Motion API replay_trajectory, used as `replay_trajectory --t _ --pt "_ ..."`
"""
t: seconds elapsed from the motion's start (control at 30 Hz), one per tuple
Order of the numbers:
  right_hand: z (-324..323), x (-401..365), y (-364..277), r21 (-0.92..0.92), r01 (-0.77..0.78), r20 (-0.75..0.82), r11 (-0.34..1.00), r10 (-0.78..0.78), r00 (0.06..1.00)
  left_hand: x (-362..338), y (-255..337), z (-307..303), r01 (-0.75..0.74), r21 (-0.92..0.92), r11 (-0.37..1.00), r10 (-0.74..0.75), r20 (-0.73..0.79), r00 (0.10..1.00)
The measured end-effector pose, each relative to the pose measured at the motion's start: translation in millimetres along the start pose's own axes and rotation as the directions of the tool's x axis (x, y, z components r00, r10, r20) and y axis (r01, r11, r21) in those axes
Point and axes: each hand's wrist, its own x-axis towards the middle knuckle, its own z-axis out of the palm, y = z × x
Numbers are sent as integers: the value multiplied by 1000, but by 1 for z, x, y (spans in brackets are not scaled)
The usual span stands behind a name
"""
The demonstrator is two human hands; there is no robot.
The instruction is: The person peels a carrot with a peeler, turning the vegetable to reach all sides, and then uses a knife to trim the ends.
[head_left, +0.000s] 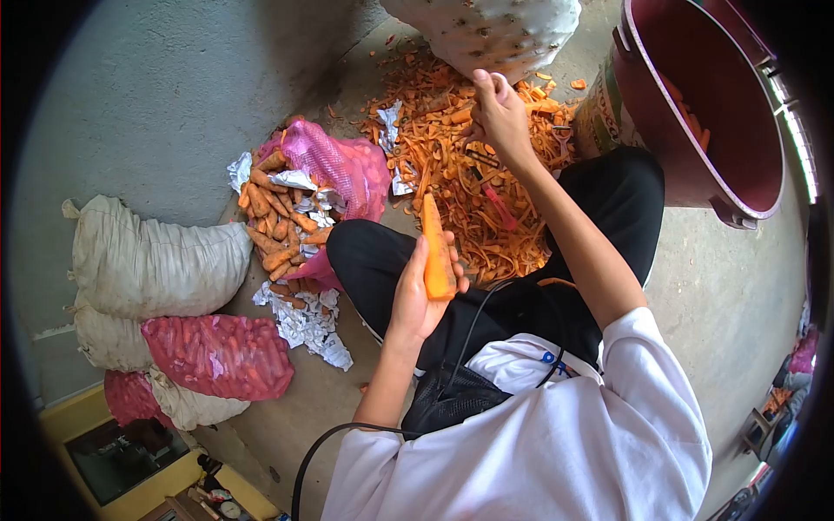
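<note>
Left hand (413, 295)'s wrapped round the thick end of a carrot (438, 260) beside the peelings pile (452, 178), probably to leave its tip exposed; right hand (502, 122)'s curled over that pile, can't tell if it's gripping anything.

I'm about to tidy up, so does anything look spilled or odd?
Yes: peelings are strewn across the floor, not in a container, and carrots lie loose by the pink sack amid crumpled paper.
</note>
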Motion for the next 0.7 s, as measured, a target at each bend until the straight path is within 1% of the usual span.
replay_trajectory --t 0.03,0.1,0.17,0.2,0.27,0.33,0.37,0.4,0.43,0.47,0.5,0.57,0.7 --pt "3 -12 -10 51 -60 7 997 60 998 2 1 1 6 -53 999 -7 -26 1000" --pt "8 -42 -36 151 -178 32 972 175 984 11 -1 -11 22 -140 990 -15 51 999" --pt "21 -78 -63 242 -266 69 933 256 964 17 -5 -19 48 -236 971 -17 134 991" --pt "25 -91 -72 305 -379 110 874 363 925 17 -4 -17 29 -193 981 -11 97 995" --pt "34 -112 -81 356 -398 118 846 382 917 16 -4 -10 -2 -101 995 5 29 1000" --pt "38 -123 -82 408 -431 152 805 406 901 15 -4 -7 -28 -114 993 44 136 990" --pt "39 -128 -81 421 -418 147 805 394 907 14 -4 -6 -42 -120 992 64 187 980" --pt "41 -132 -79 432 -407 143 805 385 912 11 -3 4 -52 -125 991 67 125 990" --pt "43 -134 -79 444 -394 139 805 372 918 9 -2 9 -59 -137 989 77 127 989" --pt "45 -136 -81 362 -382 100 850 372 923 7 -1 13 -66 -151 986 86 129 988" --pt "44 -137 -81 375 -391 91 841 386 918 6 -1 15 -72 -165 984 94 128 987" --pt "44 -139 -79 400 -405 76 822 411 908 6 -2 13 -115 -127 985 130 115 985" --pt "43 -140 -78 417 -362 40 834 381 924 6 -3 15 -166 -92 982 174 86 981"
